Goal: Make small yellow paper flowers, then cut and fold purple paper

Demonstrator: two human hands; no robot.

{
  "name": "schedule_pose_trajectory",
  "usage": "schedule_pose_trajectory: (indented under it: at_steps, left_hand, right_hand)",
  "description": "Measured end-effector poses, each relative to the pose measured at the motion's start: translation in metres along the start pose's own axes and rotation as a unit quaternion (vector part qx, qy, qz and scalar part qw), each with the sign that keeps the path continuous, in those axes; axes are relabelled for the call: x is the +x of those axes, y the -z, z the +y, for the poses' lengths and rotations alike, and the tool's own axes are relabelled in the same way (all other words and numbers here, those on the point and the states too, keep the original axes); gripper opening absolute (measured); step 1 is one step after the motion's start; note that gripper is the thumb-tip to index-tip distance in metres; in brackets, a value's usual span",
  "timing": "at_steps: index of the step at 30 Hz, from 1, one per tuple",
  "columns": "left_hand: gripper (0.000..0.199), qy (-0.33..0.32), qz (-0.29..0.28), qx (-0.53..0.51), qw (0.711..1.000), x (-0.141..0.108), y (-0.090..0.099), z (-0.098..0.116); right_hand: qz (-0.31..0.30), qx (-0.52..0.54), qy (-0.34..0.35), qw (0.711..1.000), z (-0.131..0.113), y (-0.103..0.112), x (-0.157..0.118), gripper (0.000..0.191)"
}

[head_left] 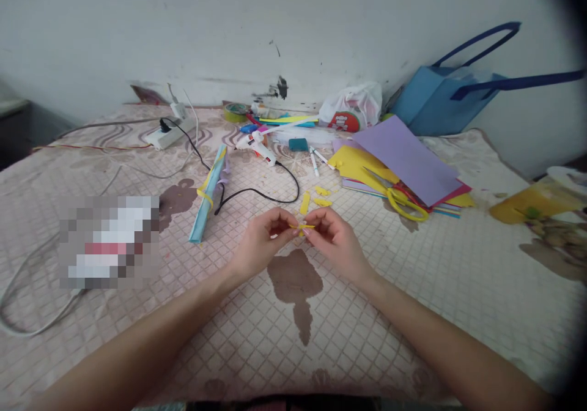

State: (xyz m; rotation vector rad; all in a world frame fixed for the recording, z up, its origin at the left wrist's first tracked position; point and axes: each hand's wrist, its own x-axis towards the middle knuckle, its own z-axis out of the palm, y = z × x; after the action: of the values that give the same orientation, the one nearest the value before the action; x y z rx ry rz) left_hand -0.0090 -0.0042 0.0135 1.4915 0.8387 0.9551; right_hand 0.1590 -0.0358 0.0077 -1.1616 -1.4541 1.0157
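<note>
Both of my hands meet over the middle of the table, pinching a small yellow paper piece (301, 227) between thumbs and fingertips. My left hand (262, 240) holds its left end and my right hand (338, 243) its right end; the fingers partly cover it. Just beyond them lie several loose yellow paper pieces (323, 202). To the left of my hands is a light blue paper strip (207, 197), long and folded or rolled, with curled yellow and purple bits attached along it.
A white glue gun (257, 148) trails a black cord towards a power strip (172, 131). Yellow-handled scissors (403, 203) rest on coloured paper sheets (408, 160). A blue bag (444, 99) stands at the back right, a plastic cup (534, 200) at the right. A blurred-out object (110, 240) lies left.
</note>
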Motion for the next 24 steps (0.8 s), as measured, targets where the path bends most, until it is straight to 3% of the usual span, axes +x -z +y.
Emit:
schedule_pose_trajectory:
  at_steps: [5,15,24]
  left_hand:
    - [0.019,0.018,0.010,-0.019,1.000,0.0002,0.0004,-0.0019]
    - [0.019,0.018,0.019,0.001,1.000,0.0005,0.0013,-0.0022]
    - [0.012,-0.051,0.016,0.112,0.992,-0.0026,0.0015,-0.0006]
  right_hand:
    - [0.006,-0.050,0.047,0.998,-0.0026,0.0011,-0.0011,0.009]
    - [0.012,-0.099,0.064,0.993,-0.0022,0.0019,-0.0005,0.005]
    - [0.006,-0.088,0.052,0.995,-0.0013,0.0026,0.0014,0.006]
